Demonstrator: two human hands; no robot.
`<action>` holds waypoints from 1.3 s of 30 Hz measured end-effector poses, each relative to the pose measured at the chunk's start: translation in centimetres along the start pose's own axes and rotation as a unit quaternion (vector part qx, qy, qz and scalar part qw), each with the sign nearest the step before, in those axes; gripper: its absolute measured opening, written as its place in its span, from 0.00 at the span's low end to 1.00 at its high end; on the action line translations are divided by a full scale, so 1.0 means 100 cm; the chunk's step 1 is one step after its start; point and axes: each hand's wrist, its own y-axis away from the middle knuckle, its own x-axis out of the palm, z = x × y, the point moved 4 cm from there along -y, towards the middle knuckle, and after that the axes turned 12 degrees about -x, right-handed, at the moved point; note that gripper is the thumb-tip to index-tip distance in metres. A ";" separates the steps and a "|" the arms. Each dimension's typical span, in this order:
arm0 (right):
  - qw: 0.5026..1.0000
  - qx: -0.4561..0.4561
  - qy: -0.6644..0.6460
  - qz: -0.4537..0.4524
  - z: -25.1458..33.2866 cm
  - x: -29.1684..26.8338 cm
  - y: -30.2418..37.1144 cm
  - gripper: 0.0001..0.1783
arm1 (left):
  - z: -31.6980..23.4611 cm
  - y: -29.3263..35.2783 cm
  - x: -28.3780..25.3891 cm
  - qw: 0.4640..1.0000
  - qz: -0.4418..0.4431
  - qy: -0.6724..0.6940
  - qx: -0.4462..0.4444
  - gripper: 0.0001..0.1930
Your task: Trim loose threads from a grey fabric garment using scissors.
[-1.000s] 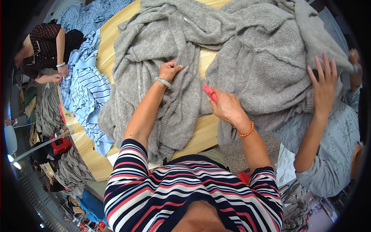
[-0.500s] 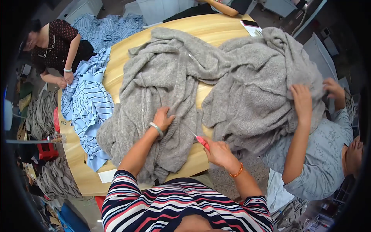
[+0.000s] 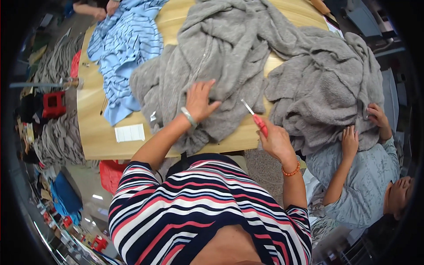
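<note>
A grey knit garment (image 3: 221,48) lies rumpled on the table before me. My left hand (image 3: 201,100), wearing a pale bangle, rests on its near part with fingers spread and thumb out. To the right, my right hand (image 3: 276,139) is closed round the handle of a pair of red-handled scissors (image 3: 259,123). Their slim metal blades point up and left, over the garment's near right edge; whether they touch the cloth, I cannot tell. My fingers hide part of the handle. A small white tag (image 3: 153,116) shows at the garment's left edge.
More grey knitwear (image 3: 327,79) is heaped at the right, where a co-worker's hands (image 3: 351,139) rest on its near edge. Blue striped cloth (image 3: 126,57) lies at the left, with another person's hands (image 3: 106,11) beyond. A white paper strip (image 3: 129,133) lies near the table's (image 3: 106,150) front edge.
My view has shifted, so the table sits higher. My left hand has lifted its bent fingers and now spreads them on the garment. The co-worker's hands have come lower on the right heap.
</note>
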 end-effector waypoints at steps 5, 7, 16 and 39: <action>0.999 0.011 0.032 -0.009 0.007 0.017 0.014 0.24 | 0.038 0.051 -0.036 0.937 -0.178 -0.287 0.089 0.34; 0.999 -0.008 0.034 0.000 0.010 0.022 0.016 0.24 | 0.072 0.048 -0.041 0.966 -0.119 -0.219 0.074 0.29; 0.992 -0.040 0.009 -0.117 0.035 0.003 0.017 0.24 | -0.037 -0.011 -0.123 0.772 0.179 0.609 0.038 0.15; 0.990 0.009 0.010 -0.137 0.001 0.022 0.024 0.24 | 0.011 -0.081 -0.021 0.970 -0.150 -0.090 0.171 0.27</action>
